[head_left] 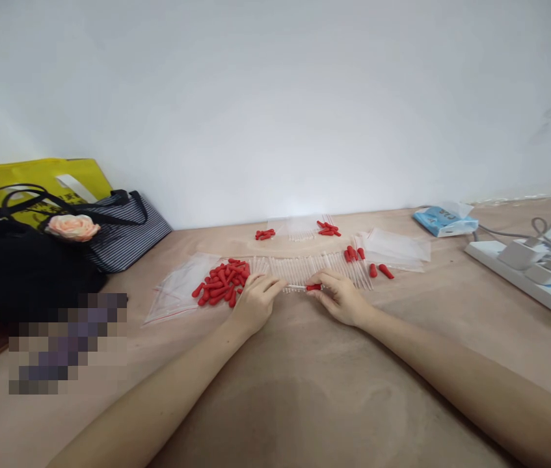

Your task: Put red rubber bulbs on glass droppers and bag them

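Note:
My left hand (257, 298) pinches one end of a clear glass dropper tube (296, 286), held level above the table. On the tube's other end is a red rubber bulb (313, 287), gripped between the fingers of my right hand (339, 298). How far the bulb sits over the tube I cannot tell. Just behind my hands lies a row of clear glass tubes (299, 268). A heap of red rubber bulbs (221, 281) rests beside my left hand. Right of the row, several tubes wear red bulbs (352, 253), and two loose bulbs (383, 270) lie near them.
Clear zip bags (177, 292) lie at left, with more plastic bags (397, 248) at right. Farther back sit small groups of red bulbs (328, 229). A tissue pack (443, 221) and a power strip (529, 276) with cables stand right; a striped bag (126, 231) stands left.

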### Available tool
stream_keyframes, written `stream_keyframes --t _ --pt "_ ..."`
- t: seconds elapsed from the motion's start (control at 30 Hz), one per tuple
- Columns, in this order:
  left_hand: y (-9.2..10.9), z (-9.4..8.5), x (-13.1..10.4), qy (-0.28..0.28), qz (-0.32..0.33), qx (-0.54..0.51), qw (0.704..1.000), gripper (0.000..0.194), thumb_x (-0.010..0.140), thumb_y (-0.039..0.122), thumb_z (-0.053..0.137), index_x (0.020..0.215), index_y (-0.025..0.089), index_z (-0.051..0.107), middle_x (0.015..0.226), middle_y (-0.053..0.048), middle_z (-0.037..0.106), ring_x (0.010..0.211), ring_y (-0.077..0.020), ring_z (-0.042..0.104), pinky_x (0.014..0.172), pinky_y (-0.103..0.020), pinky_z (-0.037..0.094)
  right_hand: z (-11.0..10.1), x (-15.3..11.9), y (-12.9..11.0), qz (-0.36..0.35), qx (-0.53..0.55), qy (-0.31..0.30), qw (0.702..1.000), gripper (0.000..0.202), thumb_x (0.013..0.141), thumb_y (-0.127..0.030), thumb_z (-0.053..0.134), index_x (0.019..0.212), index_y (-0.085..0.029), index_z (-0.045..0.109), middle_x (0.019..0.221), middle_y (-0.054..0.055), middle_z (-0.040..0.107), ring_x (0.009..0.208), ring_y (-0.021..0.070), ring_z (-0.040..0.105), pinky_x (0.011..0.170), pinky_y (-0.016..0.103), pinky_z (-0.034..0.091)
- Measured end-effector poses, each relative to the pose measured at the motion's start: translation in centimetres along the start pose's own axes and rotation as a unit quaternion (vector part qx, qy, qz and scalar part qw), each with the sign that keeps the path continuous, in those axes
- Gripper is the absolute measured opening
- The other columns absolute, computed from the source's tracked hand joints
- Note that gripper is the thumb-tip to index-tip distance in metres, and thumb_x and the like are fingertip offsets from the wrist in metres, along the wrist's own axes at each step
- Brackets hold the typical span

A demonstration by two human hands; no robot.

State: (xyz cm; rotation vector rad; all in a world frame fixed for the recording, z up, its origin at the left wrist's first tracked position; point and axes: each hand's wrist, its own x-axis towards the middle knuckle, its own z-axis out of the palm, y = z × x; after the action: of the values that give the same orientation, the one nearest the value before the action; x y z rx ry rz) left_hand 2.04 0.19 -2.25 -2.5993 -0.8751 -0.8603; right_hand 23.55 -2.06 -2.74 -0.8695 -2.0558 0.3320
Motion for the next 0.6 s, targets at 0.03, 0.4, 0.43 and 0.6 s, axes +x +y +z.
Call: stream_keyframes --t 0.03,0.4,0.43,0.6 --pt "0.0 0.0 0.0 -0.002 0.003 0.005 1.0 0.035 0.078 0.003 0.032 0.098 0.017 0.057 0.087 -0.005 0.063 0.077 -0.015 0.056 0.082 -0.034 0.036 0.0 0.0 0.0 0.0 0.002 0.001 1.0 0.009 0.081 -0.019 0.047 0.086 -0.018 0.054 0.08 0.005 0.059 0.073 0.0144 0.054 0.066 0.028 0.045" --pt "0.7 -0.4 0.1 -0.012 0.009 0.042 0.999 0.041 0.076 0.0 0.032 0.101 0.02 0.058 0.081 -0.003 0.063 0.072 -0.0139 0.056 0.072 -0.033 0.028 0.3 -0.4 0.5 0.004 -0.001 0.01 1.0 0.009 0.081 -0.024 0.049 0.083 -0.018 0.056 0.077 0.004 0.061 0.069 0.0133 0.057 0.064 0.026 0.046" --pt "0.8 -0.5 0.1 -0.01 0.01 0.044 0.999 0.04 0.076 0.001 0.032 0.101 0.019 0.058 0.081 -0.003 0.063 0.073 -0.0141 0.056 0.072 -0.033 0.027 0.3 -0.5 0.5 0.004 -0.001 0.013 1.0 0.01 0.081 -0.025 0.05 0.083 -0.018 0.056 0.076 0.004 0.061 0.068 0.0132 0.057 0.063 0.026 0.046" --pt "1.1 -0.5 0.2 -0.01 0.018 0.056 0.998 0.038 0.077 0.0 0.032 0.1 0.017 0.058 0.08 -0.004 0.064 0.072 -0.0144 0.056 0.07 -0.034 0.026 0.4 -0.5 0.6 -0.002 -0.009 0.032 0.999 0.012 0.081 -0.027 0.049 0.083 -0.018 0.057 0.074 0.004 0.061 0.066 0.0128 0.056 0.061 0.026 0.046"
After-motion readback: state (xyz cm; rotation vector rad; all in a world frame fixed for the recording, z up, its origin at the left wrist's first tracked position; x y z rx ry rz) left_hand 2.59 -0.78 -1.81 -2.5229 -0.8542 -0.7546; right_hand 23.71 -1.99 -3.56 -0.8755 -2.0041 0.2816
